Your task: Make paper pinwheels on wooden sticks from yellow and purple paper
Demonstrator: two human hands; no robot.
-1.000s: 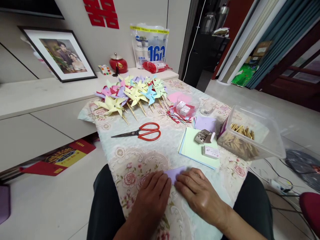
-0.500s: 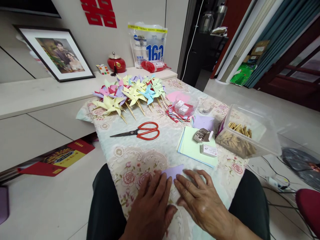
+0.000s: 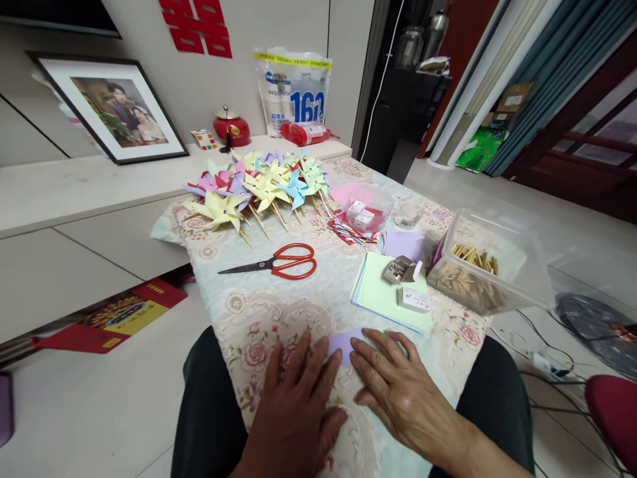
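Note:
A small piece of purple paper (image 3: 343, 345) lies on the flowered tablecloth (image 3: 279, 309) in front of me, partly covered by my fingers. My left hand (image 3: 296, 401) rests flat with its fingers spread, the fingertips at the paper's left edge. Over the paper's right side lies my right hand (image 3: 398, 392), fingers stretched out and pressing down. Beyond the hands are red-handled scissors (image 3: 271, 261), blades pointing left. A stack of pale green paper sheets (image 3: 375, 285) sits to the right, with an opened small box of metal pieces (image 3: 399, 269) and a closed white box (image 3: 414, 299) on top.
Several paper pinwheels (image 3: 266, 182) on sticks are heaped at the back. A clear plastic bin (image 3: 522, 279) of short wooden sticks stands on the right. Near it are purple sheets (image 3: 403, 244), striped strips (image 3: 351, 229) and a clear round container (image 3: 373, 206).
My left hand has spread its fingers and shifted slightly left, uncovering more of the purple paper. My right hand stays nearly in place on it.

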